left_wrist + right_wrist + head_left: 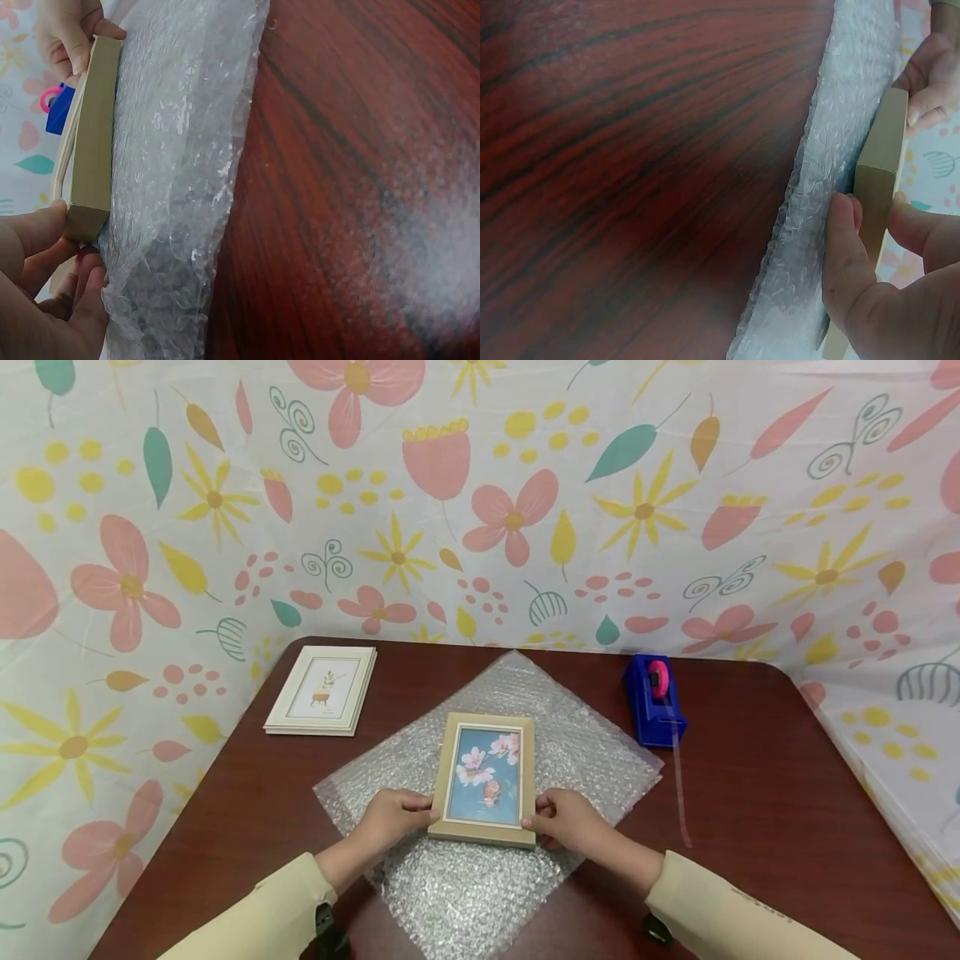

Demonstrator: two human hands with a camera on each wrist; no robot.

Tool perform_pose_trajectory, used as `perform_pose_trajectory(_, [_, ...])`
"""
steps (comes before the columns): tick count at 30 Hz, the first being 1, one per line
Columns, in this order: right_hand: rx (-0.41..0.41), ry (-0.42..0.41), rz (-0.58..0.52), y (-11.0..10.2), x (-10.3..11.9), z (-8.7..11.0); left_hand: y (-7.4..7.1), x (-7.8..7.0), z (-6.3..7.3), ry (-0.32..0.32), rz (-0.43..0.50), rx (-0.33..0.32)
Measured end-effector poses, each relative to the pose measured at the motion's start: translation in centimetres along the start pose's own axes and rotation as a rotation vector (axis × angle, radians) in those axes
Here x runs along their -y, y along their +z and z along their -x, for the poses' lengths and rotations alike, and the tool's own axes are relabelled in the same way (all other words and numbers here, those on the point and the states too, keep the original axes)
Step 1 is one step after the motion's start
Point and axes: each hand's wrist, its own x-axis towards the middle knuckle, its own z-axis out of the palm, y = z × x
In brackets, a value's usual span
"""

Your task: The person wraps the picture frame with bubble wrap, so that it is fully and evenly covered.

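A picture frame (486,777) with a light wooden border and pink-white blossoms on blue lies face up over a sheet of bubble wrap (480,893). My left hand (393,814) pinches its near left corner, the thumb on the front edge and fingers beneath. At the near right corner, my right hand (567,820) grips the frame the same way. The left wrist view shows the frame's thick side edge (96,135) close over the wrap. In the right wrist view, the thumb and fingers (847,255) sit on either side of the border.
Stacked white picture frames (322,691) lie at the table's back left. A blue tape dispenser (654,702) with a pink core stands at the back right, a strip of clear tape (681,793) trailing from it. Behind the dark wooden table (765,793) hangs a flowered cloth (525,527).
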Motion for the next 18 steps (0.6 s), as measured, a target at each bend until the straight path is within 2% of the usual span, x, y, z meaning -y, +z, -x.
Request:
perform_pose_trajectory(9, [-0.042, 0.01, 0.014, -0.32, -0.23, 0.48, 0.1, -0.01, -0.18, 0.054, -0.092, 0.053])
perform_pose_trajectory(14, [-0.065, 0.012, 0.013, -0.21, -0.44, 0.51, 0.09, -0.2, -0.07, 0.035, -0.1, 0.073])
perform_pose_trajectory(18, [-0.089, 0.003, 0.019, 0.15, -0.82, 0.39, 0.1, -0.49, 0.01, 0.004, -0.12, 0.064])
